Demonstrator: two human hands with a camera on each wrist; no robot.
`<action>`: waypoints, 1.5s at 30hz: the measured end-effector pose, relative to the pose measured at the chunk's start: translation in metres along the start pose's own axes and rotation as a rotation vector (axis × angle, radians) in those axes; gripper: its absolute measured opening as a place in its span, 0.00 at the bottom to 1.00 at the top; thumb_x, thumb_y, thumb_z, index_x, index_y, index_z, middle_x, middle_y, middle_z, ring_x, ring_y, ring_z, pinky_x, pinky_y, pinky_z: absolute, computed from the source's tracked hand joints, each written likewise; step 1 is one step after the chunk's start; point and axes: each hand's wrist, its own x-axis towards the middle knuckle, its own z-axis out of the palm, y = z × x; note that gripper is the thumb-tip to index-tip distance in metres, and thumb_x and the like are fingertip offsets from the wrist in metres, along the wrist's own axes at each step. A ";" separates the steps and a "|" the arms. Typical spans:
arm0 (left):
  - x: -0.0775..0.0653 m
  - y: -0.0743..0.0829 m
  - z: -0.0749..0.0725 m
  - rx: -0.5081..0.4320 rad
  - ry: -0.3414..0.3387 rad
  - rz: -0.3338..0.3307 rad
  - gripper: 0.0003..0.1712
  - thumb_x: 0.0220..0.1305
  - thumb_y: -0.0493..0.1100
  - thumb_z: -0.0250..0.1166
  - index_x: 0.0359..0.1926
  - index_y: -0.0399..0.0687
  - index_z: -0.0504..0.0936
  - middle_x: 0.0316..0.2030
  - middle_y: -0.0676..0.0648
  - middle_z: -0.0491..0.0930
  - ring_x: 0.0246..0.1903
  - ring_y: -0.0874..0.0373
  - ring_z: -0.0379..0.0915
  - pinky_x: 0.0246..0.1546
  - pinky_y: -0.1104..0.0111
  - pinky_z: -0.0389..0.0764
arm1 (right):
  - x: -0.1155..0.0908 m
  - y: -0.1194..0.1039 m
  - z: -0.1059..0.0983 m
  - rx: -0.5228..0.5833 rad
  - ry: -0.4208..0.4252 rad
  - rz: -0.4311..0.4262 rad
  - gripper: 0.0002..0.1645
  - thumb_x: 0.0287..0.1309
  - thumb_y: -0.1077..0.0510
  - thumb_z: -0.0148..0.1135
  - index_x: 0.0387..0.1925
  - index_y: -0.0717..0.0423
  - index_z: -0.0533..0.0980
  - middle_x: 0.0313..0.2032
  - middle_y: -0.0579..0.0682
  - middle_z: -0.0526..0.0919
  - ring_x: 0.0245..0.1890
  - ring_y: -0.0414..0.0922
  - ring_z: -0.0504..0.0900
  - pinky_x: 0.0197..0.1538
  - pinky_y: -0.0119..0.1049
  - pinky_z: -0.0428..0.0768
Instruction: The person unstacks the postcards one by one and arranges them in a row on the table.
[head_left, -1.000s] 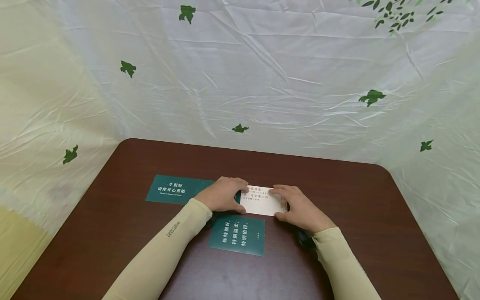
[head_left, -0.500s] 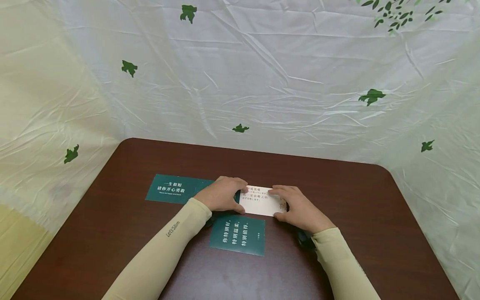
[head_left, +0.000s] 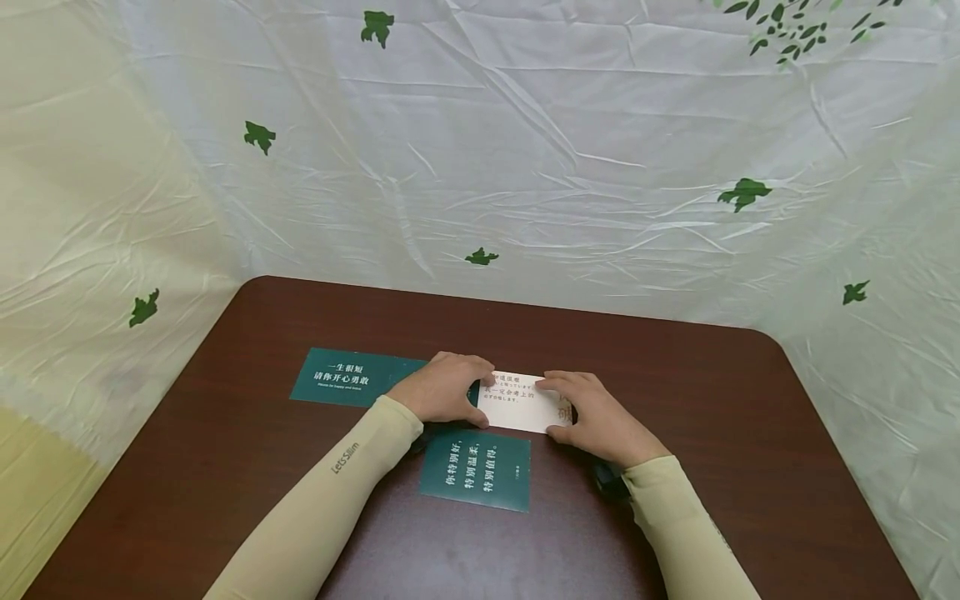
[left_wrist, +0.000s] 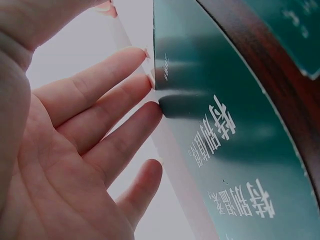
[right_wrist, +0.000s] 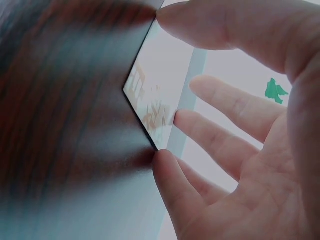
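A white card point(head_left: 517, 406) with printed text lies flat on the table between the two hands. My left hand point(head_left: 444, 390) reaches over its left end, thumb and fingers spread around the near and far left corners. At the right end my right hand point(head_left: 600, 418) has the thumb on the near edge and the fingers over the far side; in the right wrist view, thumb and little finger touch the white card's point(right_wrist: 160, 70) edges. Teal card surface point(head_left: 341, 377) extends leftward, partly hidden under the left hand. Nearer lies a teal card point(head_left: 487, 472) with white writing, seen large in the left wrist view.
The cards lie on a dark brown table point(head_left: 675, 392) with rounded far corners. White cloth point(head_left: 570, 208) with green leaf shapes hangs behind and at the sides. Pale sleeves point(head_left: 330, 492) cover both forearms.
The white card and the right hand have shifted very slightly to the left. The teal cards and the left hand look almost unchanged.
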 end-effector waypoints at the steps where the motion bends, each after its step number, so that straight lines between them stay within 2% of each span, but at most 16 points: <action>1: 0.000 0.000 0.000 0.000 0.000 0.002 0.36 0.59 0.58 0.82 0.66 0.52 0.86 0.74 0.50 0.78 0.74 0.53 0.74 0.82 0.54 0.62 | 0.000 0.000 0.000 0.000 -0.002 0.002 0.38 0.61 0.60 0.75 0.73 0.55 0.76 0.78 0.58 0.72 0.77 0.63 0.66 0.73 0.61 0.76; 12: -0.002 0.003 -0.002 -0.002 -0.010 0.003 0.36 0.59 0.58 0.82 0.67 0.52 0.86 0.74 0.49 0.78 0.73 0.52 0.74 0.82 0.54 0.63 | -0.004 -0.001 0.001 0.002 0.013 -0.005 0.37 0.61 0.60 0.75 0.72 0.56 0.77 0.77 0.59 0.73 0.76 0.64 0.68 0.73 0.61 0.76; 16: -0.006 0.001 -0.002 -0.018 0.004 0.005 0.38 0.60 0.58 0.82 0.69 0.52 0.84 0.75 0.48 0.77 0.75 0.51 0.72 0.82 0.53 0.62 | -0.006 -0.001 0.000 0.007 0.015 -0.006 0.37 0.62 0.57 0.75 0.73 0.55 0.76 0.78 0.59 0.71 0.78 0.63 0.66 0.74 0.61 0.75; 20: -0.023 -0.002 -0.001 -0.025 0.027 -0.001 0.43 0.60 0.61 0.81 0.72 0.54 0.80 0.76 0.49 0.75 0.75 0.51 0.71 0.81 0.54 0.64 | -0.014 -0.007 0.001 -0.006 0.062 -0.019 0.37 0.64 0.53 0.76 0.73 0.57 0.76 0.77 0.59 0.72 0.78 0.63 0.67 0.74 0.61 0.75; 24: -0.054 -0.004 -0.002 -0.032 0.043 0.039 0.44 0.60 0.62 0.81 0.73 0.53 0.79 0.73 0.49 0.77 0.75 0.51 0.72 0.80 0.51 0.66 | -0.030 -0.026 0.010 -0.048 0.105 -0.061 0.39 0.62 0.50 0.79 0.71 0.56 0.77 0.74 0.57 0.76 0.75 0.60 0.72 0.74 0.59 0.77; 28: -0.086 -0.007 0.001 -0.047 0.033 0.070 0.44 0.59 0.62 0.82 0.73 0.53 0.79 0.71 0.51 0.79 0.74 0.50 0.73 0.79 0.48 0.67 | -0.046 -0.050 0.025 -0.106 0.072 -0.118 0.44 0.58 0.42 0.82 0.72 0.52 0.78 0.72 0.53 0.78 0.72 0.54 0.77 0.72 0.53 0.80; 31: -0.101 -0.008 0.006 -0.021 0.031 0.081 0.46 0.57 0.63 0.82 0.73 0.52 0.79 0.71 0.50 0.80 0.72 0.50 0.74 0.76 0.49 0.71 | -0.050 -0.063 0.034 -0.145 0.054 -0.140 0.47 0.55 0.38 0.84 0.72 0.51 0.78 0.71 0.50 0.79 0.71 0.50 0.78 0.70 0.49 0.82; 37: -0.111 -0.003 0.010 0.039 0.018 0.093 0.50 0.55 0.64 0.84 0.73 0.50 0.78 0.71 0.50 0.78 0.71 0.49 0.74 0.75 0.50 0.73 | -0.049 -0.076 0.041 -0.158 0.012 -0.144 0.48 0.53 0.37 0.84 0.71 0.50 0.78 0.71 0.49 0.78 0.71 0.49 0.77 0.71 0.49 0.81; 41: -0.115 0.002 0.011 0.057 -0.011 0.083 0.50 0.53 0.63 0.85 0.73 0.50 0.79 0.71 0.49 0.78 0.70 0.47 0.75 0.73 0.51 0.74 | -0.049 -0.077 0.041 -0.147 -0.017 -0.145 0.47 0.54 0.37 0.83 0.71 0.50 0.78 0.72 0.49 0.78 0.71 0.49 0.76 0.71 0.49 0.81; 45: -0.117 0.003 0.011 0.066 -0.004 0.088 0.48 0.53 0.60 0.86 0.72 0.49 0.80 0.71 0.48 0.78 0.70 0.47 0.75 0.72 0.51 0.75 | -0.050 -0.077 0.041 -0.155 -0.026 -0.150 0.46 0.54 0.39 0.84 0.71 0.50 0.79 0.73 0.50 0.77 0.72 0.50 0.76 0.70 0.49 0.82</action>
